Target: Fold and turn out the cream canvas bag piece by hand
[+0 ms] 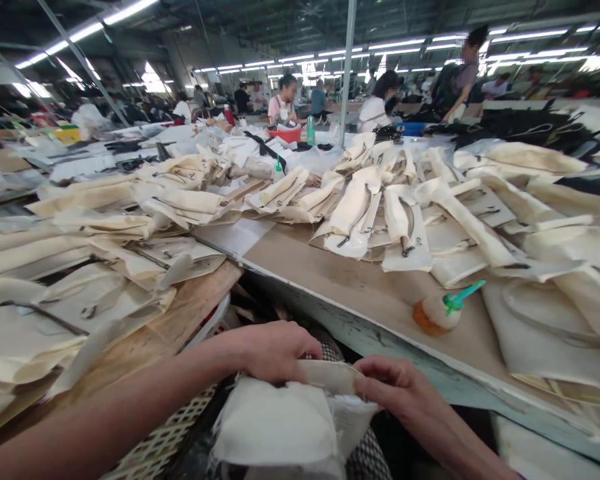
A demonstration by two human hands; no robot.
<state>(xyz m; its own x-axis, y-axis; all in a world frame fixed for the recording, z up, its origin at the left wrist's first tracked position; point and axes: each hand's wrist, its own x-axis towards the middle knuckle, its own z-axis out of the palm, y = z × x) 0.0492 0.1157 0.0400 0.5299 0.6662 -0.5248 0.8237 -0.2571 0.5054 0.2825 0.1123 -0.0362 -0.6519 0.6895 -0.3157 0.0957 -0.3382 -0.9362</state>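
Note:
A cream fabric piece [277, 423] with frayed edges lies over my lap, its upper edge raised in a folded strip. My left hand [280, 350] is closed on the left part of that strip, with fingertips partly hidden behind the cloth. At the strip's right end, my right hand [393, 383] pinches the fabric between thumb and fingers. On the table ahead and to the right stands a small glue bottle [433, 315] with orange-brown contents and a green nozzle, apart from both hands.
Cream sewn pieces with dark zippers [353, 207] are heaped across the brown-topped table [300, 257]. More pieces cover the wooden board [200, 300] at left. A plastic basket [167, 433] sits beside my lap. Several people work farther back, beyond a pole [347, 73].

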